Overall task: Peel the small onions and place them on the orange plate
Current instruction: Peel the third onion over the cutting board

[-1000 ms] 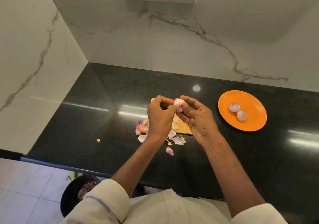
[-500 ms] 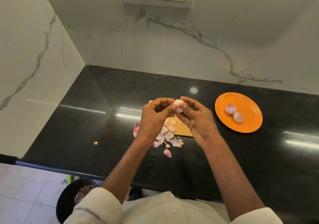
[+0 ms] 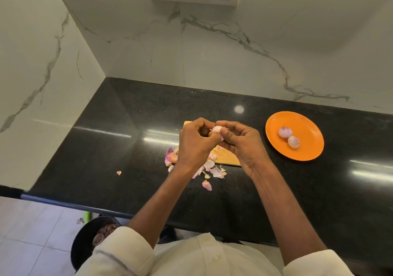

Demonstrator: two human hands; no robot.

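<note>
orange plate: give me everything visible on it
The orange plate is round, shallow and a plain glossy orange all over; it looks like plastic, though that is a guess. It sits flat on the black counter, to the right of the cutting board and apart from it. Neither hand touches it. Two small peeled onions, pale purple-white, lie close together near its middle, one nearer the wall, one nearer the person. The rest of its surface is bare.

Home kitchen: black granite counter (image 3: 110, 139), marble-look backsplash (image 3: 212, 52).
</note>
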